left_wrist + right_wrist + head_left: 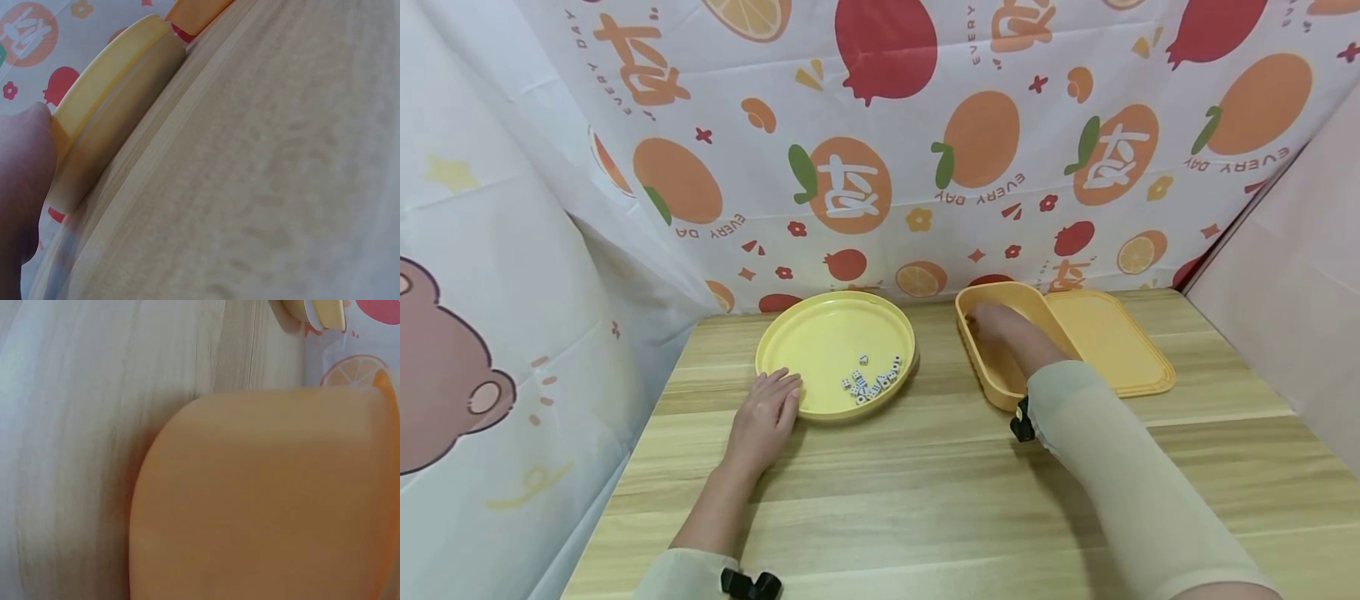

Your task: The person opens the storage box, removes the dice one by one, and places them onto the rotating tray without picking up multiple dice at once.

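Observation:
My left hand (766,417) rests its fingers, fairly straight, on the near left rim of a round yellow tray (808,333). In the left wrist view the hand (25,169) lies against the tray's side (112,81). Several small white dice (872,387) are grouped toward the tray's near right side, one a little apart. My right hand (998,323) reaches down into a deep orange box (1000,392), close to its far left wall. Its fingertips are partly hidden there, and I cannot tell whether they hold anything. In the right wrist view the box's outer wall (262,506) covers the hand.
The orange lid (1105,342) lies against the right side of the box. Wood-grain tabletop (910,500) extends in front of both containers. A fruit-print cloth (917,242) hangs right behind them, with a pale cloth (550,292) at the left.

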